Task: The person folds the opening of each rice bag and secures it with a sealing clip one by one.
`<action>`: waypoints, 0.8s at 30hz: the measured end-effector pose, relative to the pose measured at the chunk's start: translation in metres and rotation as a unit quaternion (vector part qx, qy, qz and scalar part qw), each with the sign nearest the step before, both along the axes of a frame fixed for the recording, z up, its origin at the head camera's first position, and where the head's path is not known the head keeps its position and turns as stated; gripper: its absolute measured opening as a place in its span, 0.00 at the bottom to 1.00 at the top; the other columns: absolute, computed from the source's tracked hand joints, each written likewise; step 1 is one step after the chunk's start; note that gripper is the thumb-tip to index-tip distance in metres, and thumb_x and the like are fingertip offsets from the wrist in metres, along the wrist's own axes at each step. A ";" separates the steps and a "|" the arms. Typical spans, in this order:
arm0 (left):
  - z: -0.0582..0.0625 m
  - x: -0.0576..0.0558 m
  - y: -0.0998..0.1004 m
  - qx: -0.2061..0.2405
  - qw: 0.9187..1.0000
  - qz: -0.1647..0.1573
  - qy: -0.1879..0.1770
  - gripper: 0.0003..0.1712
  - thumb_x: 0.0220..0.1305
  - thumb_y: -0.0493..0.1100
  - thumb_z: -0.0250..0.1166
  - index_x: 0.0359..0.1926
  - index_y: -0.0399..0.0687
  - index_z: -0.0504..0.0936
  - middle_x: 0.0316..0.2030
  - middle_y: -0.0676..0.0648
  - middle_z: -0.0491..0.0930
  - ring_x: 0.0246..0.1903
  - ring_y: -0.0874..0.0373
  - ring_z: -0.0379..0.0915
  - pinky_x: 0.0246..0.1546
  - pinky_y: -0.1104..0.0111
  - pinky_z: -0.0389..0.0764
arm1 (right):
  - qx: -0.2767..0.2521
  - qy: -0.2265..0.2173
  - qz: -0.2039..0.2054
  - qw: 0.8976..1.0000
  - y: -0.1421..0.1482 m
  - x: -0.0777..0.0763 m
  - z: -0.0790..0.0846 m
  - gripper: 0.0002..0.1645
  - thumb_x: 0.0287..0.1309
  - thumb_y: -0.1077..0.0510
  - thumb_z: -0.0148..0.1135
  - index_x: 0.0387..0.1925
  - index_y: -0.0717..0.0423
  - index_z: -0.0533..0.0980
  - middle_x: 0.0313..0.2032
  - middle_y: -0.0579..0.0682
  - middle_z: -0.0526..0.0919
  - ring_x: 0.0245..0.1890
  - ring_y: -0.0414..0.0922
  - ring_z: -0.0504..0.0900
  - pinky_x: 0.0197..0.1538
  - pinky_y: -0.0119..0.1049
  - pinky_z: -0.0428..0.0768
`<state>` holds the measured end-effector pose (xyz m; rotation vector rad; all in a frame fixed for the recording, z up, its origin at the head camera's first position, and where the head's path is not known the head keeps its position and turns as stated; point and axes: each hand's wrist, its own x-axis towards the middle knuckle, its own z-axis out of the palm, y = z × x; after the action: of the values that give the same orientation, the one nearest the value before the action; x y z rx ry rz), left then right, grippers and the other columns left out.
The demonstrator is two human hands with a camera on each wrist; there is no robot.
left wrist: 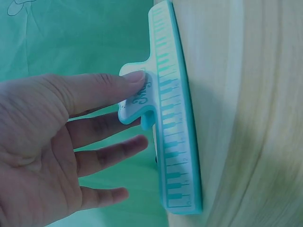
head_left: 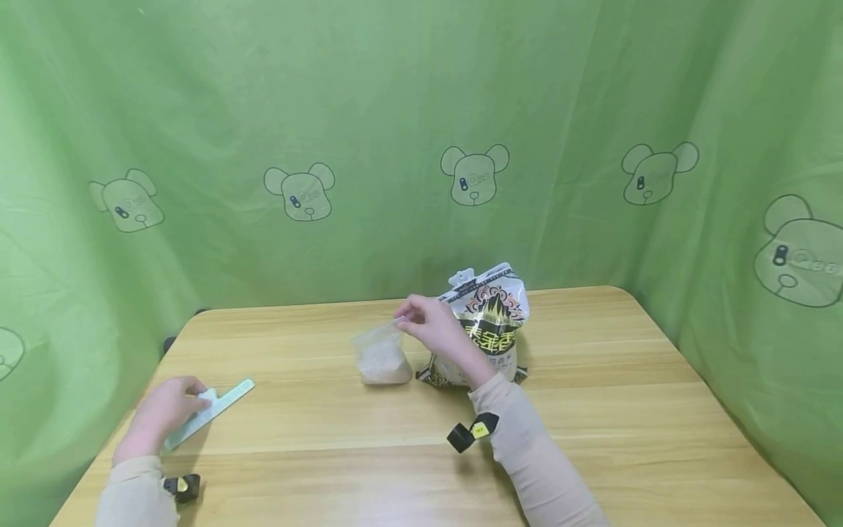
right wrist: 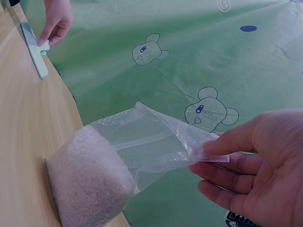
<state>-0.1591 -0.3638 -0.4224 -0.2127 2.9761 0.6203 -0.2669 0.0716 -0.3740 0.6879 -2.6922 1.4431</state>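
Observation:
At the left of the table, my left hand pinches the grip tab of a long mint bag clip between thumb and index finger. The clip carries a piano-key pattern and its long edge touches the tabletop. Near the middle, my right hand pinches the top corner of a clear plastic bag. White rice fills the lower part of that bag, which stands on the table with its upper part pulled up toward the right hand. The left hand and the clip are apart from the bag.
A larger printed rice sack stands right behind the right hand, its top folded and held by a white clip. The wooden table ends at a green curtain with bear faces on it.

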 end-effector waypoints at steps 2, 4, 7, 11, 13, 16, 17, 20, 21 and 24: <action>0.001 0.001 0.001 0.012 1.000 0.000 -0.001 0.16 0.60 0.42 0.66 0.44 0.34 0.80 0.46 0.30 0.81 0.43 0.40 0.78 0.45 0.45 0.76 | -0.001 -0.005 -0.001 1.000 0.000 0.000 0.000 0.08 0.57 0.62 0.66 0.40 0.54 0.80 0.37 0.50 0.86 0.41 0.46 0.83 0.52 0.42 0.82; 0.002 0.001 0.001 0.019 1.000 -0.003 -0.001 0.14 0.60 0.42 0.65 0.43 0.35 0.80 0.44 0.31 0.82 0.41 0.42 0.78 0.44 0.46 0.76 | 0.000 -0.007 -0.002 1.000 0.000 0.000 0.000 0.08 0.58 0.61 0.66 0.40 0.54 0.80 0.37 0.50 0.86 0.41 0.46 0.83 0.52 0.42 0.82; 0.004 0.002 0.002 0.030 0.999 -0.009 -0.004 0.16 0.60 0.42 0.65 0.44 0.34 0.80 0.45 0.30 0.81 0.43 0.40 0.77 0.45 0.45 0.76 | 0.000 -0.009 -0.002 1.000 0.001 0.001 0.000 0.08 0.58 0.61 0.66 0.40 0.54 0.80 0.37 0.50 0.86 0.42 0.46 0.83 0.53 0.42 0.82; 0.005 0.001 0.002 0.037 0.999 -0.016 0.001 0.21 0.61 0.41 0.66 0.50 0.31 0.76 0.48 0.27 0.79 0.45 0.36 0.78 0.46 0.44 0.76 | 0.000 -0.011 -0.002 1.000 0.001 0.001 0.000 0.08 0.58 0.61 0.66 0.40 0.54 0.80 0.37 0.50 0.86 0.42 0.46 0.83 0.53 0.42 0.82; 0.006 0.000 0.002 0.033 0.999 -0.020 0.008 0.23 0.61 0.40 0.65 0.53 0.29 0.73 0.47 0.26 0.79 0.45 0.36 0.78 0.46 0.44 0.77 | 0.001 -0.010 -0.002 1.000 0.001 0.001 0.001 0.08 0.58 0.61 0.66 0.40 0.54 0.80 0.37 0.50 0.86 0.42 0.46 0.83 0.53 0.42 0.82; 0.006 -0.001 0.002 0.024 0.999 -0.029 0.016 0.28 0.61 0.40 0.64 0.57 0.26 0.70 0.47 0.25 0.79 0.45 0.33 0.77 0.47 0.43 0.77 | 0.001 -0.009 0.000 1.000 0.001 0.001 0.001 0.08 0.58 0.61 0.66 0.41 0.54 0.80 0.37 0.51 0.86 0.41 0.46 0.83 0.53 0.42 0.82; 0.006 -0.001 0.002 0.018 0.999 -0.032 0.020 0.28 0.62 0.40 0.64 0.58 0.25 0.69 0.48 0.25 0.78 0.47 0.32 0.76 0.48 0.42 0.76 | 0.002 -0.008 0.000 1.000 0.001 0.001 0.001 0.08 0.58 0.61 0.66 0.41 0.54 0.80 0.37 0.51 0.86 0.41 0.46 0.83 0.53 0.42 0.82; 0.006 -0.002 0.004 -0.003 0.998 -0.043 0.038 0.28 0.63 0.40 0.63 0.59 0.24 0.70 0.50 0.23 0.76 0.50 0.27 0.73 0.51 0.39 0.74 | 0.003 -0.008 0.000 1.000 0.001 0.002 0.001 0.08 0.58 0.61 0.66 0.41 0.54 0.80 0.37 0.51 0.86 0.41 0.46 0.83 0.52 0.42 0.82; 0.006 -0.002 0.004 -0.008 0.998 -0.045 0.046 0.28 0.63 0.40 0.62 0.58 0.24 0.71 0.51 0.23 0.76 0.51 0.27 0.73 0.51 0.39 0.74 | 0.003 -0.008 0.000 1.000 0.001 0.002 0.002 0.08 0.57 0.61 0.66 0.41 0.54 0.80 0.37 0.51 0.86 0.41 0.46 0.83 0.52 0.42 0.82; 0.006 -0.002 0.007 -0.018 0.997 -0.041 0.069 0.26 0.64 0.41 0.63 0.57 0.26 0.74 0.53 0.23 0.75 0.53 0.26 0.71 0.53 0.38 0.72 | 0.004 -0.008 0.000 1.000 0.001 0.001 0.001 0.08 0.57 0.61 0.66 0.41 0.54 0.80 0.37 0.51 0.86 0.41 0.46 0.83 0.52 0.41 0.82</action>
<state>-0.1607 -0.3566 -0.4167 -0.0503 3.1113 0.5958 -0.2657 0.0725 -0.3727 0.6813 -2.7099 1.4456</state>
